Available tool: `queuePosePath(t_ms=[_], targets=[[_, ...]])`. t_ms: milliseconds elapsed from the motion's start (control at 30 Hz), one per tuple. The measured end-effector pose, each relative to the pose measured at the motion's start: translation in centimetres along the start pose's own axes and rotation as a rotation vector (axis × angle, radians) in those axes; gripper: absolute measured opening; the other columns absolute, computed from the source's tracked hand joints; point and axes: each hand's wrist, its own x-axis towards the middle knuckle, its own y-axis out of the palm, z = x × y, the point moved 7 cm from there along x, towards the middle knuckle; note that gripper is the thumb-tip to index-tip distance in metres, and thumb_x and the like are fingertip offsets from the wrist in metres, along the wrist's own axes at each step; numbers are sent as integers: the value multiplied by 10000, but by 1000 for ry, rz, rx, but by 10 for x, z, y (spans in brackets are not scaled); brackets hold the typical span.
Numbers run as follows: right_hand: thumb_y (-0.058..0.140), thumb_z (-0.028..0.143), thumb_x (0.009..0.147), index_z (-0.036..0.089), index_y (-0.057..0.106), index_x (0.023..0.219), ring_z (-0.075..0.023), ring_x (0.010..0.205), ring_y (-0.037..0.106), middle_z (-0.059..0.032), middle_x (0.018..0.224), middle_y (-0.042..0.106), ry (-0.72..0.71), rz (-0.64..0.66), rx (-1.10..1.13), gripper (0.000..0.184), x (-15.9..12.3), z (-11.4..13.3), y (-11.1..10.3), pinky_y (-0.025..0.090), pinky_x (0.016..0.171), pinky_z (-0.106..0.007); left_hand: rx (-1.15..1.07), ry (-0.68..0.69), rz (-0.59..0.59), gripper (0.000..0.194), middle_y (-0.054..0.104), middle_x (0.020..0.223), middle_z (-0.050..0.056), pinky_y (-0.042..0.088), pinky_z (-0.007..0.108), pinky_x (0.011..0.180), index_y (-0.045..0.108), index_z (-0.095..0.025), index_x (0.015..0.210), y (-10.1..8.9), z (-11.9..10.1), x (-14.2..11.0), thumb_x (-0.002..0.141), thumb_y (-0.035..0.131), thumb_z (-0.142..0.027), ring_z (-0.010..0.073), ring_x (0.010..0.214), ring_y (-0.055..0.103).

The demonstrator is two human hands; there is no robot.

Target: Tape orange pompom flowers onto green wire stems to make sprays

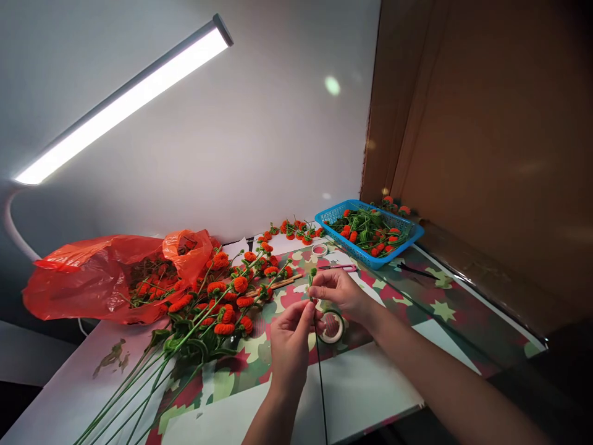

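Both hands meet over the middle of the table around a thin dark stem point(321, 383) that hangs down toward the front edge. My left hand point(293, 330) pinches this stem between thumb and fingers. Just above it, my right hand point(337, 290) is closed near the stem's top, where a small green bud point(313, 272) sticks up. Whether the right fingers also hold tape, I cannot tell. A roll of tape point(340, 327) with a green outer edge lies close beneath the hands. Left of them rests a bunch of orange flowers point(241, 284) on long green stems.
A blue basket point(370, 258) of small orange flowers and greenery stands at the back right. An orange plastic bag point(83, 278) with more flowers lies at left. A white tape roll point(319, 249), pink-handled tool point(340, 267) and black tweezers-like tool point(417, 271) lie behind. A lamp point(130, 102) shines overhead.
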Motion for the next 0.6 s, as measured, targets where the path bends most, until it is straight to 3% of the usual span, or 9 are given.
queuePosePath(t_ms=[100,233,333,400,467,533,600], targets=[[766,389,604,147,616,603,-99,564,478,29,563,540,17,26,32,284,0,-5,2,375,580,-246,-194,-133,25,257,562,572,-12,420,159,465,654,-118,711,3,6,1,597,775,-315,59,485,495],[723,440,659,136,629,618,-98,582,484,11,587,554,66,160,87,321,-2,-12,10,373,599,-248,-494,-333,130,273,466,517,-53,328,84,373,613,-109,674,16,15,-2,559,799,-272,-3,403,388],[724,439,656,133,620,610,-94,578,474,14,582,538,79,167,110,327,-3,-13,11,360,588,-242,-559,-430,167,289,453,507,-67,305,75,357,615,-111,683,21,20,-5,545,808,-276,-16,381,364],[746,407,630,137,607,594,-84,553,450,32,562,513,62,74,81,306,-2,-10,5,346,568,-234,-453,-400,118,314,499,514,-52,351,105,381,631,-111,695,16,21,-4,536,811,-313,5,395,417],[759,382,610,138,591,568,-77,534,431,43,545,496,53,-9,12,299,-1,-5,1,337,555,-232,-252,-265,47,317,562,542,-20,410,154,433,654,-109,728,7,16,-1,571,787,-352,46,436,491],[762,375,600,136,581,546,-77,525,424,48,530,486,65,-41,-53,305,-2,-1,-1,336,551,-234,-58,-121,4,301,595,563,1,432,191,465,668,-108,751,2,9,0,620,752,-365,81,470,531],[766,368,597,132,588,547,-77,526,427,49,529,487,94,-37,-68,300,-3,-1,-1,339,554,-236,12,-72,7,289,590,553,-1,413,191,447,667,-109,747,1,7,1,641,734,-369,82,461,521]])
